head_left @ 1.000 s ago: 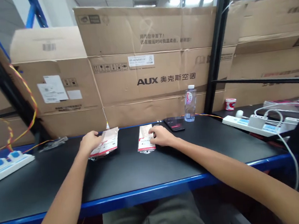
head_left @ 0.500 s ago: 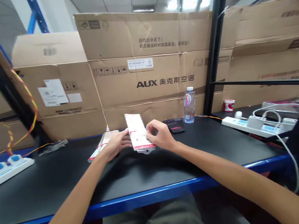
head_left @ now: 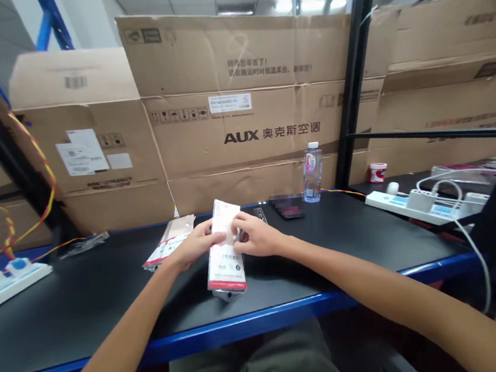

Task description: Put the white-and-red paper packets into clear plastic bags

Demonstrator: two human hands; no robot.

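Note:
A white and red paper packet (head_left: 225, 273) stands on its lower end on the black bench top, with a small metal part in clear wrap (head_left: 227, 294) at that end. My left hand (head_left: 194, 245) grips its left edge near the top, and my right hand (head_left: 255, 236) grips its right edge. A second packet (head_left: 168, 241), tan, white and red, lies on the bench just beyond my left hand, untouched. A dark phone (head_left: 287, 207), its screen partly blurred, lies to the right of my right hand.
A plastic water bottle (head_left: 312, 172) stands at the back of the bench against stacked cardboard boxes (head_left: 243, 134). White power strips (head_left: 425, 207) with cables lie at both sides. The bench top (head_left: 88, 301) has a blue front edge, and a black upright post (head_left: 354, 76) stands at the right.
The packet has swung from pointing away from me to pointing toward me, its metal end now nearest me. Both hands have closed in on it and moved slightly toward each other.

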